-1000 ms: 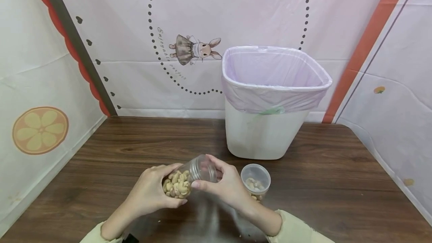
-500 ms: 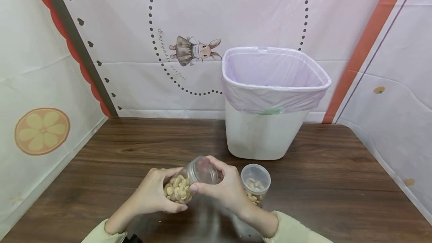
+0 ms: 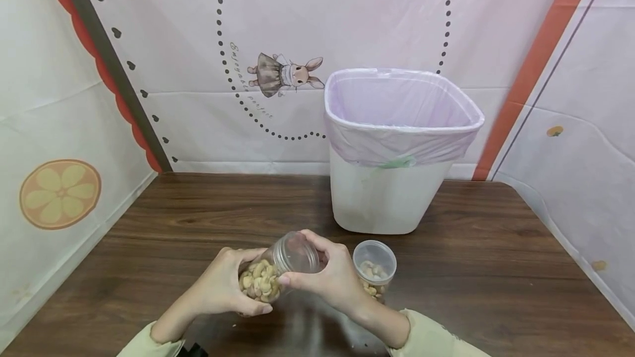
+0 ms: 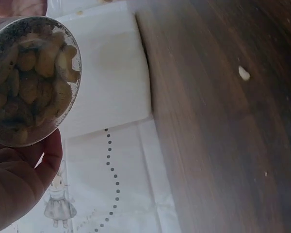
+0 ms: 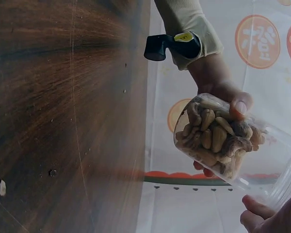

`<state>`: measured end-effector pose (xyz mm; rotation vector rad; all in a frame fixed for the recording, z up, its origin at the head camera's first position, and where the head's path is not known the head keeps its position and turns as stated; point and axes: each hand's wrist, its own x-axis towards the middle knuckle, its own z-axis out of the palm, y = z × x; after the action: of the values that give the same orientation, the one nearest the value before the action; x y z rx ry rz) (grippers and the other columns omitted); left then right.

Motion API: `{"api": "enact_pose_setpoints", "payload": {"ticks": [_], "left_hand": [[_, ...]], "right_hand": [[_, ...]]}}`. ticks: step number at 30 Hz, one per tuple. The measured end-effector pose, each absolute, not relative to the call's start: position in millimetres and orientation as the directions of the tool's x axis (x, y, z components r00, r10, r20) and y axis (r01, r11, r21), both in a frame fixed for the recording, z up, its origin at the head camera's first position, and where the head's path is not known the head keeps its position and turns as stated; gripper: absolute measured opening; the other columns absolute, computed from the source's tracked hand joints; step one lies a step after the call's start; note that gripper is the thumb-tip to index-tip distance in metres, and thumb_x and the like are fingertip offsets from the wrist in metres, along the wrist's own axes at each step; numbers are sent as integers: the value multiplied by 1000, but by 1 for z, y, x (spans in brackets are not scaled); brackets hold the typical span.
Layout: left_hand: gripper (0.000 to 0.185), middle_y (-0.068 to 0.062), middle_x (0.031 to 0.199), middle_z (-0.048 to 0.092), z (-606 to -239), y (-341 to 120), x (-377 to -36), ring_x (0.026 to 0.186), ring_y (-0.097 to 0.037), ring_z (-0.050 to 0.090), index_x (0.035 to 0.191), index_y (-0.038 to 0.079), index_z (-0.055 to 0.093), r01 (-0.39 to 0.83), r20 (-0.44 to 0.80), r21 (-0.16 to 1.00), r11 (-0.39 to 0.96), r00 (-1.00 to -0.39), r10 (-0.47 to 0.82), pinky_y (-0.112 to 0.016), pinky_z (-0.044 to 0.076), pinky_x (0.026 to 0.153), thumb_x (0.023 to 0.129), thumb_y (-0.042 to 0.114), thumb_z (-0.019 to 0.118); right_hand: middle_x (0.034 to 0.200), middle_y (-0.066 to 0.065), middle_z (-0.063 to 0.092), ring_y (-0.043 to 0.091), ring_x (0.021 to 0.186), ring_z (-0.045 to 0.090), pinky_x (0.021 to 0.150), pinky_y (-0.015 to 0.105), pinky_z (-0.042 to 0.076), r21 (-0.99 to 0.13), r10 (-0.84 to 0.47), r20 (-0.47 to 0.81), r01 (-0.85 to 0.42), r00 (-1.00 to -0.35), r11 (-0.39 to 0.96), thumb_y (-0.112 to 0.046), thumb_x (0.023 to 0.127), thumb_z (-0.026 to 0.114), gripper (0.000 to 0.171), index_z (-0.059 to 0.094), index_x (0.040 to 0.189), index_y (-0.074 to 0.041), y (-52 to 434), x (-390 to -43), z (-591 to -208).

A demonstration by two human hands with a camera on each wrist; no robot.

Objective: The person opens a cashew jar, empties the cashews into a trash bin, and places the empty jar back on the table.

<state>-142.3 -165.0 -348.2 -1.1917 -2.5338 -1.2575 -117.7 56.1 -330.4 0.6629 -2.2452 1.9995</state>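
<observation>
A clear plastic jar (image 3: 260,280) of cashews is held tilted above the table in both hands. My left hand (image 3: 223,282) grips its nut-filled base, thumb and fingers on opposite sides. My right hand (image 3: 329,274) holds the clear, ridged mouth end (image 3: 297,252) between thumb and fingers; I cannot tell whether a lid is on it. In the left wrist view the jar's round base (image 4: 31,82) faces the camera. The right wrist view shows the cashews (image 5: 218,136) gathered toward the base. A second clear tub (image 3: 375,263) with cashews stands upright beside my right hand.
A white bin (image 3: 392,191) with a pale purple liner stands at the back right of the wooden table (image 3: 238,203). A printed cloth (image 3: 198,26) hangs behind. A small pale nut piece (image 4: 244,73) and crumbs lie on the tabletop.
Both hands keep their hold on the jar. It has sunk slightly in the head view and its mouth end has turned a little more toward the camera.
</observation>
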Motion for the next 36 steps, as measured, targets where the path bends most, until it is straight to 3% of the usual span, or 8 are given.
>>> {"api": "enact_pose_setpoints", "payload": {"ticks": [5, 13, 24, 36], "left_hand": [[63, 13, 82, 63, -350, -164, -140, 66, -1, 56, 113, 14, 60, 672, 386, 628, 392, -706, 593, -21, 48, 56, 57, 32, 84], [73, 12, 90, 62, -348, -161, -135, 72, -1, 55, 113, 8, 61, 650, 425, 535, 539, -759, 493, -21, 48, 61, 49, 34, 86], [71, 17, 89, 60, -344, -158, -129, 80, -1, 52, 109, 16, 63, 630, 480, 358, 689, -757, 443, -36, 44, 74, 46, 39, 84], [67, 21, 84, 59, -347, -155, -131, 77, 2, 51, 103, 22, 62, 647, 563, 276, 710, -708, 426, -31, 44, 73, 41, 38, 83]], "right_hand": [[105, 2, 65, 14, 86, 63, 72, 27, 52, -937, -301, 308, -343, -902, 70, -20, 70, 77, 54, 57, 119, -11, 58, -117, -331], [121, 4, 59, 12, 116, 50, 96, 28, 39, -957, -307, 242, -278, -921, 80, -21, 73, 75, 75, 39, 136, -4, 62, -115, -333], [129, 9, 52, 22, 120, 47, 98, 35, 37, -988, -326, 151, -152, -933, -20, -28, 77, 72, 81, 29, 140, -2, 61, -112, -331], [130, 19, 49, 29, 121, 45, 96, 34, 39, -988, -305, 138, -110, -942, -108, -28, 76, 73, 85, 26, 140, 3, 57, -112, -333]]}}
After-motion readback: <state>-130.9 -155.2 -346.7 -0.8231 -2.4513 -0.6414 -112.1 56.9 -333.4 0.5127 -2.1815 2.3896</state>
